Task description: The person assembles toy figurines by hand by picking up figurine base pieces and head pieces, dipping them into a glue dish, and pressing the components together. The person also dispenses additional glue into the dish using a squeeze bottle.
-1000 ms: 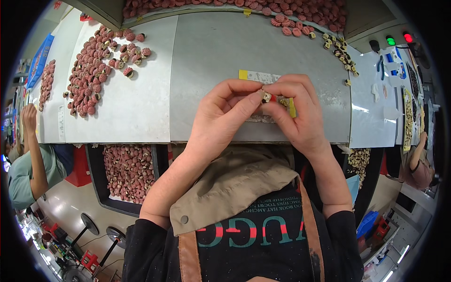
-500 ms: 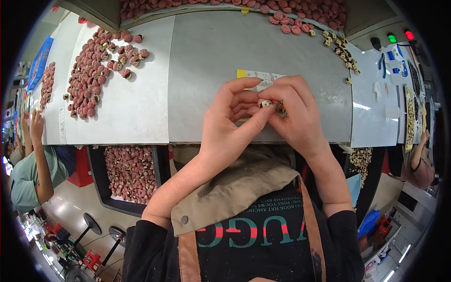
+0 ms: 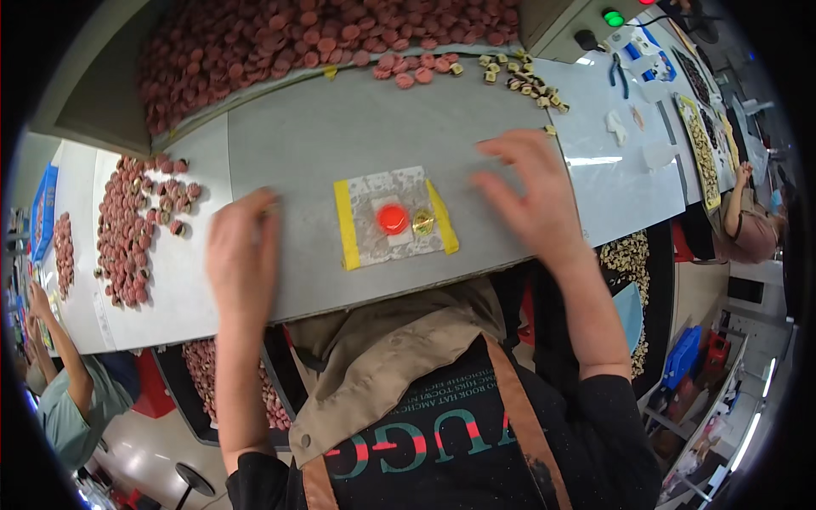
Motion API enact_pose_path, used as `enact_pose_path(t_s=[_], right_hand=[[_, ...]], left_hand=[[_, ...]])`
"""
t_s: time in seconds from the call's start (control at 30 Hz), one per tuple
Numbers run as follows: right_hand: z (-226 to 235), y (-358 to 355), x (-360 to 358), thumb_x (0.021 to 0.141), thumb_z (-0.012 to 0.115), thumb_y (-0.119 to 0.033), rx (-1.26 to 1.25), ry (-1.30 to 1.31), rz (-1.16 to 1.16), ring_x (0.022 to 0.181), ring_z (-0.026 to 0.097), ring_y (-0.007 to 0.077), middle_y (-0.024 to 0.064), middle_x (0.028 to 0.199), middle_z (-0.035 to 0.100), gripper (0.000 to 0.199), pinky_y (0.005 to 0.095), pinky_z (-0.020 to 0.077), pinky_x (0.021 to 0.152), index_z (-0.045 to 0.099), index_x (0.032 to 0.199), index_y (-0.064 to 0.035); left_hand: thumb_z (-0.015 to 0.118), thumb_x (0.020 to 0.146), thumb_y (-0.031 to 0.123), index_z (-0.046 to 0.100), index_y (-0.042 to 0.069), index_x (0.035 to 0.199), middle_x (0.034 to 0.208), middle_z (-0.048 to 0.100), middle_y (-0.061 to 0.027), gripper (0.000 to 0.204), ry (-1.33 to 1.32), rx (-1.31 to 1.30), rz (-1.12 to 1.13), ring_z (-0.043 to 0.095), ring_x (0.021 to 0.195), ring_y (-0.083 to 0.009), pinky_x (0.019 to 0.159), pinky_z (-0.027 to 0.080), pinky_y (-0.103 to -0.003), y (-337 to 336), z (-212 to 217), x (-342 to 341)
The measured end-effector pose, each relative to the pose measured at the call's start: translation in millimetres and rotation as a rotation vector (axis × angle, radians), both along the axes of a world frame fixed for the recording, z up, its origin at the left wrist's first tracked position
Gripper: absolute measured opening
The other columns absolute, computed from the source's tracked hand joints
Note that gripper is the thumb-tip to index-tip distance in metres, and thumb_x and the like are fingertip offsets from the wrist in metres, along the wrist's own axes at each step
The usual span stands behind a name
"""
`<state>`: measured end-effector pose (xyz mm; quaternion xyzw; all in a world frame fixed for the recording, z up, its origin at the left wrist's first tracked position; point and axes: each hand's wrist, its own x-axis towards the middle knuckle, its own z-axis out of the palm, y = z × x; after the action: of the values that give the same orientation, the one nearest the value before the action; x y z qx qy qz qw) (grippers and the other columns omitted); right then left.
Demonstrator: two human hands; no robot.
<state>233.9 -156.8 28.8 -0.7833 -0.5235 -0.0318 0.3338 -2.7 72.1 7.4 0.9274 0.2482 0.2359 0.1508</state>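
My left hand [image 3: 240,251] is over the left part of the grey table, near a heap of pink ridged pieces with cream-and-black parts [image 3: 127,234]. Its fingers are smeared by motion, so whether they hold anything does not show. My right hand [image 3: 537,200] hovers at the right of the table, thumb and fingers apart, with nothing seen between them. Between the hands lies a patterned pad [image 3: 374,246] edged with yellow tape. On it are a bright red disc [image 3: 393,219] and a small gold-green round piece [image 3: 422,223].
Pink ridged caps [image 3: 340,30] fill a bay at the back. Small cream-and-black pieces [image 3: 531,85] lie at its right end. Pliers [image 3: 618,75] rest farther right. Black bins of pink pieces [image 3: 202,374] and cream pieces [image 3: 627,259] stand below the front edge. Co-workers sit on both sides.
My hands were together around a small pink-and-cream piece; they have parted, left hand leftward, right hand rightward. The pad, with its red disc, is uncovered. The whole view has turned.
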Motion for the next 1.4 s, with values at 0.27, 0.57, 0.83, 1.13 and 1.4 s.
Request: enact_pose_path(t_s=[0.27,0.57,0.83,1.13,1.4], right_hand=[[-2.0,-50.4,69.2,0.088,0.067,-0.010,-0.071,0.084,-0.243,0.084,0.059,0.0194,0.0078,0.103,0.061,0.021,0.0288,0.0480,0.071,0.062,0.108,-0.0041],[21.8,-23.9,13.7,0.089,0.063,-0.005,-0.193,0.260,-0.097,0.083,0.061,0.0221,0.0091,0.098,0.061,0.017,0.0325,0.0492,0.074,0.062,0.106,-0.0026],[2.2,-2.2,11.1,0.088,0.064,-0.007,-0.198,0.112,0.128,0.086,0.061,0.0219,0.0088,0.102,0.059,0.022,0.0323,0.0495,0.074,0.061,0.109,-0.0033],[13.3,-0.2,-3.3,0.089,0.063,-0.006,-0.285,0.143,0.057,0.083,0.061,0.0202,0.0082,0.098,0.060,0.020,0.0307,0.0495,0.073,0.061,0.108,-0.0024],[21.2,31.5,-50.4,0.089,0.062,-0.006,-0.210,0.315,0.171,0.083,0.061,0.0241,0.0105,0.095,0.060,0.014,0.0327,0.0490,0.072,0.061,0.102,-0.0019]], left_hand=[[0.065,0.086,0.014,0.063,0.007,0.114,0.119,0.061,-0.0115,0.029,-0.016,0.160,-0.063,0.056,0.111,-0.0325,0.095,0.045,-0.040,33.6,7.7,42.4],[0.067,0.084,0.017,0.063,0.007,0.102,0.102,0.059,-0.0108,0.022,-0.118,-0.002,-0.338,0.059,0.098,-0.0317,0.080,0.052,-0.040,-10.4,-16.8,163.4],[0.062,0.092,0.010,0.061,0.003,0.117,0.103,0.060,-0.0050,0.026,-0.207,-0.868,-0.146,0.061,0.092,-0.0132,0.082,0.050,-0.026,-9.6,17.8,56.0],[0.055,0.099,0.018,0.050,-0.005,0.132,0.111,0.060,-0.0030,0.040,-0.542,-1.775,-0.165,0.061,0.101,-0.0124,0.091,0.049,-0.025,-53.3,15.5,14.8],[0.052,0.101,0.020,0.049,-0.004,0.132,0.108,0.061,-0.0041,0.039,-0.591,-1.870,-0.240,0.061,0.099,-0.0126,0.091,0.050,-0.027,-60.9,2.9,10.3]])
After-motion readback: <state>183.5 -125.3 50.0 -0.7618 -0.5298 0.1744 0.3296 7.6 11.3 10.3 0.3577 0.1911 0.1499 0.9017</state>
